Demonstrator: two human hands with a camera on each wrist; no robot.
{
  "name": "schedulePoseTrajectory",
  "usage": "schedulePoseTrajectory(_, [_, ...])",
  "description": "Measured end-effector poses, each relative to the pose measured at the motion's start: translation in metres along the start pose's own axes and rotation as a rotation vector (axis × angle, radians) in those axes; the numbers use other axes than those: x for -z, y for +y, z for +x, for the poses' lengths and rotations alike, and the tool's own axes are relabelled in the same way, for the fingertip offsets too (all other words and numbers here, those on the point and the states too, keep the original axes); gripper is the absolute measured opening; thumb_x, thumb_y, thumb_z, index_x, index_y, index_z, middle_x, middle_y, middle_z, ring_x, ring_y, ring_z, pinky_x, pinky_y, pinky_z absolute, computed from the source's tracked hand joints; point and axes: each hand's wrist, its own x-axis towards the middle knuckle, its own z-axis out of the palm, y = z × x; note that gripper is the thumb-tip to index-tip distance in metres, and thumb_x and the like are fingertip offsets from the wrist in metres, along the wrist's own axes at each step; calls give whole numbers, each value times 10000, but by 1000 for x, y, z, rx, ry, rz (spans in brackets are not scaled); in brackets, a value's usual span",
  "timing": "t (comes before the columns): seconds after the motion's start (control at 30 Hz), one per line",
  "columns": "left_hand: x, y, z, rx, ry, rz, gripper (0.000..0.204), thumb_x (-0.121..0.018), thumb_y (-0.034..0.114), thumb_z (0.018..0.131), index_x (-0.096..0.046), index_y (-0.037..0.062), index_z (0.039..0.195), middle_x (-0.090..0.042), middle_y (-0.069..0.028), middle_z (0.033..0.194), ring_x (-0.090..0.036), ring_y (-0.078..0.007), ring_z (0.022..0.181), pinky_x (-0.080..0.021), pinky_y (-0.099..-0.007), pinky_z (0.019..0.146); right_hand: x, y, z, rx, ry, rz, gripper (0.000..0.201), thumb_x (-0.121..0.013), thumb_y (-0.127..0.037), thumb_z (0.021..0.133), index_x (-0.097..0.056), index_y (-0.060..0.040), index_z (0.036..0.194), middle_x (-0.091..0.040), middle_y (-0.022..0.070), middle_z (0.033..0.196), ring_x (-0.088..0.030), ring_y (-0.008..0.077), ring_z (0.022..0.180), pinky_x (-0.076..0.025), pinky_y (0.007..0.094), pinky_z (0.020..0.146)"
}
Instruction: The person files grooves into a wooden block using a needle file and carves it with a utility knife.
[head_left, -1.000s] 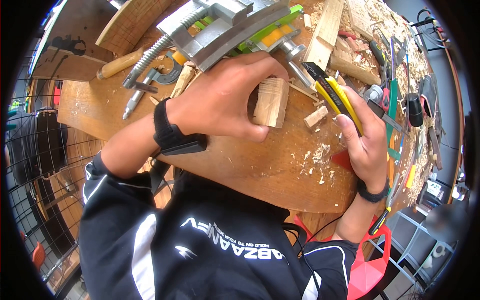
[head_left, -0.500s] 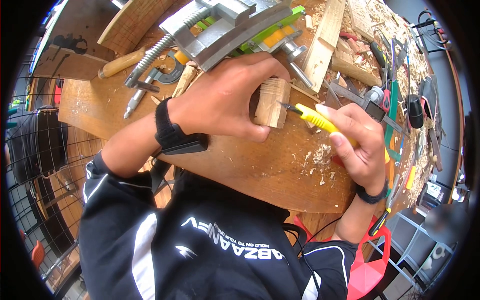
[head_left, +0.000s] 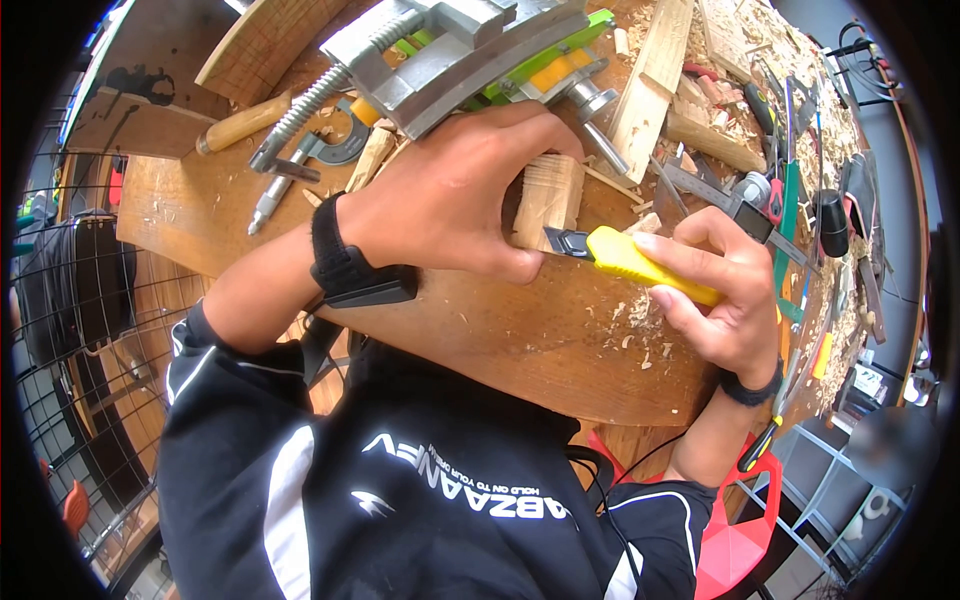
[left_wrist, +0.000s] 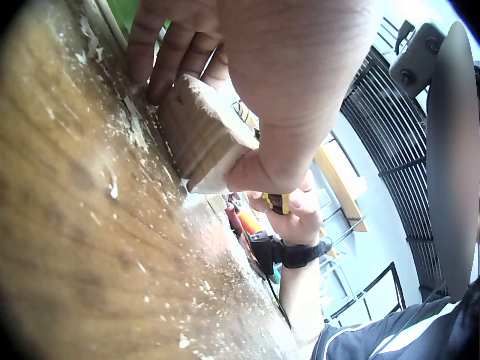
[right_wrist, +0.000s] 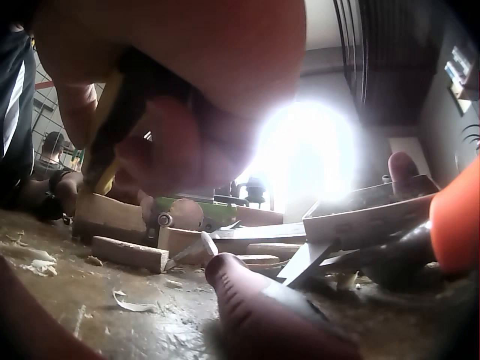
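In the head view my left hand [head_left: 455, 190] grips a squared wood block [head_left: 550, 203] against the bench, thumb on the near side and fingers on the far side. My right hand [head_left: 722, 285] holds a yellow utility knife [head_left: 645, 268], its blade at the block's near right corner. The left wrist view shows the block [left_wrist: 202, 135] between the thumb and fingers of my left hand [left_wrist: 285, 90]. Seen from the right wrist, the knife [right_wrist: 112, 127] is in my right hand [right_wrist: 195, 97], dark and partly hidden, above the block [right_wrist: 111, 217].
A metal vise [head_left: 450, 60] stands just beyond the left hand. Wood strips [head_left: 648, 100], a caliper [head_left: 735, 212] and shavings [head_left: 640, 318] lie to the right on the bench [head_left: 500, 340]. A small offcut [right_wrist: 129, 253] lies beside the block, and a micrometer [head_left: 340, 148] at the left.
The right hand has turned the knife from pointing up and away to pointing left, and brought its blade to the block. The left hand has stayed on the block.
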Motion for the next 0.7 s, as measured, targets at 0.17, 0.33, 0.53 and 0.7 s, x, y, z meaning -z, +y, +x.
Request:
schedulePoseTrajectory(0.17, [0, 2, 0, 16, 13, -22, 610, -841, 127, 610, -618, 34, 1170, -643, -139, 1071, -675, -321, 975, -537, -368, 876, -3, -1, 1, 26, 42, -37, 474, -794, -58, 725, -788, -120, 1195, -598, 83, 834, -616, 198, 683, -495, 314, 602])
schedulePoseTrajectory(0.33, [-1, 2, 0, 9, 22, -38, 592, -843, 119, 612, -623, 28, 1155, -639, -136, 1053, -678, -302, 961, -538, -360, 861, -5, -1, 1, 34, 74, -75, 498, -805, -56, 703, -793, -145, 1193, -593, 77, 835, -615, 199, 694, -498, 319, 600])
schedulePoseTrajectory(0.53, [0, 2, 1, 15, 22, -35, 596, -846, 119, 610, -623, 27, 1155, -638, -134, 1045, -676, -296, 948, -539, -360, 855, -8, -5, 3, 33, 106, -127, 525, -816, -58, 679, -797, -183, 1188, -591, 70, 826, -618, 205, 698, -507, 325, 600])
schedulePoseTrajectory(0.7, [-1, 2, 1, -7, 41, -34, 604, -846, 117, 602, -622, 25, 1154, -633, -136, 1044, -675, -298, 942, -541, -360, 856, -9, -5, 3, 48, 124, -149, 533, -824, -63, 667, -798, -193, 1183, -600, 68, 832, -623, 209, 702, -513, 329, 599])
